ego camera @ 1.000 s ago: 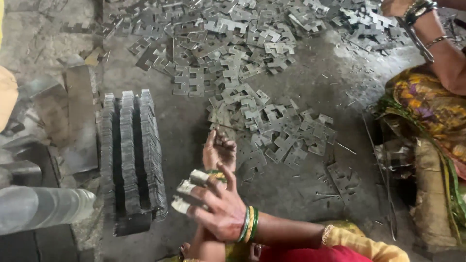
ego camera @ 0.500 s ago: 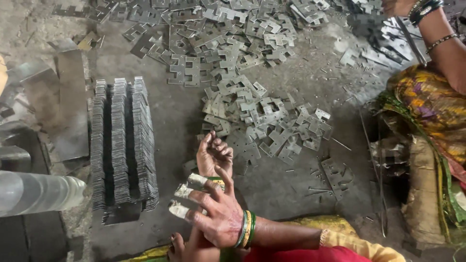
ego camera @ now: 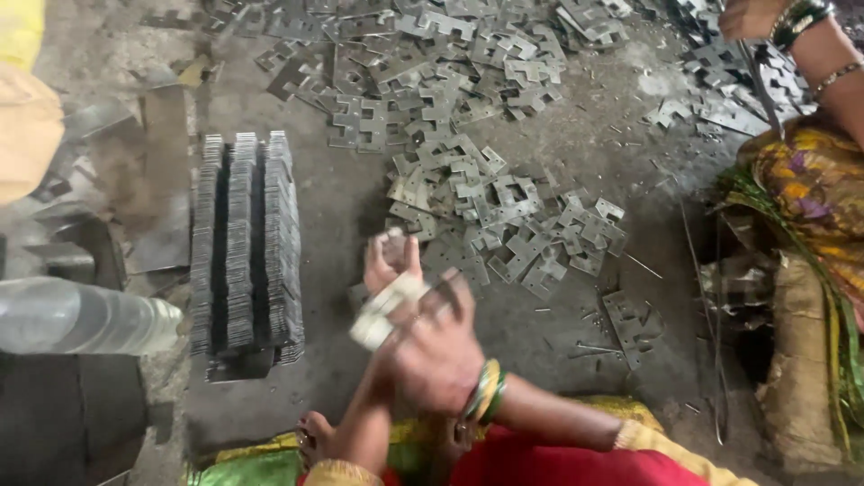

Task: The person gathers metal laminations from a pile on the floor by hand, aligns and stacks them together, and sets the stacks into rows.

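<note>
A small stack of grey stamped metal plates (ego camera: 382,311) is held between my two hands above the floor; it is blurred by motion. My left hand (ego camera: 389,261) grips its far end with the fingers pointing up. My right hand (ego camera: 438,349), with green and gold bangles at the wrist, covers its near end from the right. Just beyond the hands lies a loose pile of the same plates (ego camera: 504,214).
Three tight rows of plates standing on edge (ego camera: 243,238) are on the floor to the left. More loose plates (ego camera: 432,54) cover the far floor. Another person (ego camera: 814,180) sits at the right. A plastic bottle (ego camera: 81,315) lies at the left edge.
My right hand has slid up and to the right over the held stack, and both hands now blur with motion. The rows of plates and the loose pile have not moved.
</note>
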